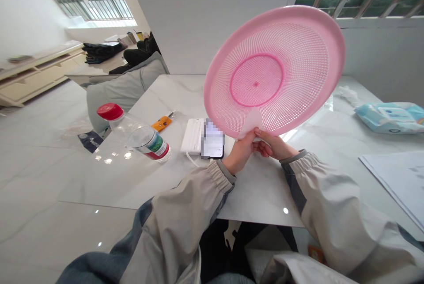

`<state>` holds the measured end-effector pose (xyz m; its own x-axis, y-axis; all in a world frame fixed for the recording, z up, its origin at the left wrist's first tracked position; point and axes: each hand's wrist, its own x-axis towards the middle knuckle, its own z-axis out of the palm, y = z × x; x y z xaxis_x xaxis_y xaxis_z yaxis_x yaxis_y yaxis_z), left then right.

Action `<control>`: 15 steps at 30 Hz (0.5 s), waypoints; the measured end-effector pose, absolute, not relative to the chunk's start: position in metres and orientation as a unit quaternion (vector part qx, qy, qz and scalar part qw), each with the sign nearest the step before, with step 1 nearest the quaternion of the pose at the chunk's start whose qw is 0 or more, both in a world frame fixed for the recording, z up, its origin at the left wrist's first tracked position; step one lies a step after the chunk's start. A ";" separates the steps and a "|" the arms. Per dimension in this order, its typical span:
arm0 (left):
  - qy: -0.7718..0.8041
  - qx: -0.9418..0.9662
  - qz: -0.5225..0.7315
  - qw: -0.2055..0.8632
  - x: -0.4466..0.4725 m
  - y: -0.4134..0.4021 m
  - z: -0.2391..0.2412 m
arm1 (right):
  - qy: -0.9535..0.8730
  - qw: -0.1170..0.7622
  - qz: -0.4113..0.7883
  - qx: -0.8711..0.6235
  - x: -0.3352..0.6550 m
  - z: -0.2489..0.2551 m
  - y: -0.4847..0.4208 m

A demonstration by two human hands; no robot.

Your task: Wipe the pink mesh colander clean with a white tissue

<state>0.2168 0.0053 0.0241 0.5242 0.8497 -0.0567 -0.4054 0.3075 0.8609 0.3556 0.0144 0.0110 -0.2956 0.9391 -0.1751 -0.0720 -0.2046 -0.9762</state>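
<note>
A large round pink plastic strainer basket (306,72) is tilted up on its side, its meshed inside facing me. Both hands meet at its lower rim. My left hand (243,152) is closed there, with a white wipe (253,121) at its fingertips, lying against the rim and mesh. Close against it, my right hand (273,145) is closed with its thumb on the near side of the rim and its fingers curled beneath. Part of the wipe is hidden by the hands. How the fingers share the wipe and rim is hard to make out.
Left on the white marbled table (261,195) are a clear bottle with a red cap (110,111), an orange pouch (162,123), a white power bank (192,136) and a phone (213,140). To the right lie a blue wipes pack (391,117) and paper sheets (400,178). A grey partition (185,19) stands behind.
</note>
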 end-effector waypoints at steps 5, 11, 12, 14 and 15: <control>0.250 0.432 0.415 0.760 0.218 0.004 0.022 | -0.513 0.381 0.628 -0.444 0.359 0.006 0.015; 0.262 0.434 0.397 0.765 0.218 0.002 0.023 | -0.499 0.379 0.613 -0.481 0.358 0.011 0.012; 0.267 0.433 0.393 0.766 0.218 0.003 0.023 | -0.493 0.387 0.611 -0.483 0.358 0.012 0.011; 0.280 0.430 0.391 0.764 0.218 0.003 0.023 | -0.483 0.406 0.607 -0.484 0.356 0.013 0.010; 0.286 0.428 0.393 0.762 0.218 0.004 0.023 | -0.479 0.413 0.605 -0.484 0.356 0.014 0.010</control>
<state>0.2183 0.0037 0.0227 0.5281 0.8433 -0.0993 -0.3541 0.3250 0.8769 0.3559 0.0101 0.0139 -0.1899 0.9633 -0.1898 -0.0356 -0.2000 -0.9791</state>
